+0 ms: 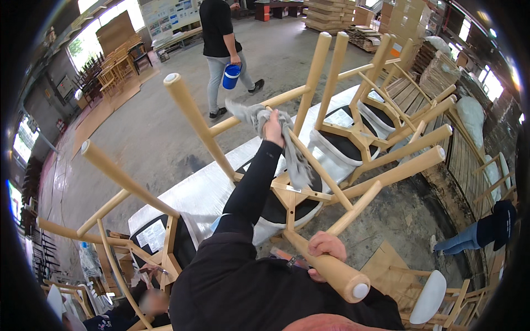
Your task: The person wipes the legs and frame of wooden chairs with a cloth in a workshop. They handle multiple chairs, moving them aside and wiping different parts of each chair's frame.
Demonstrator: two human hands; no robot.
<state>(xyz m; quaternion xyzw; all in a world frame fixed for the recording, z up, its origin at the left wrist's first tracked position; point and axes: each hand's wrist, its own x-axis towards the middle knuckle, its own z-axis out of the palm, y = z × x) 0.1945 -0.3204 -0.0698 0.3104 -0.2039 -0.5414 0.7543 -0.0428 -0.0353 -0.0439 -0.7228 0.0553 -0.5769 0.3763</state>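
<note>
An upside-down wooden chair [291,209] with a dark seat underside lies in front of me, its pale round legs pointing up and outward. My left hand [273,129] stretches far across it, closed on a grey rag [298,165] that drapes over the chair's stretcher bars. Close to my body, my right hand [327,252] is wrapped round the thick near leg [345,278], which ends in a white foot cap. Part of the rag hangs down toward the seat frame.
More upturned chairs stand on the wrapped table [199,171], at left [165,243] and at right [337,138]. A co-worker's hands [154,270] are at the left chair. Another person [221,49] walks beyond with a blue bucket [232,76]. A third person [469,237] is at right.
</note>
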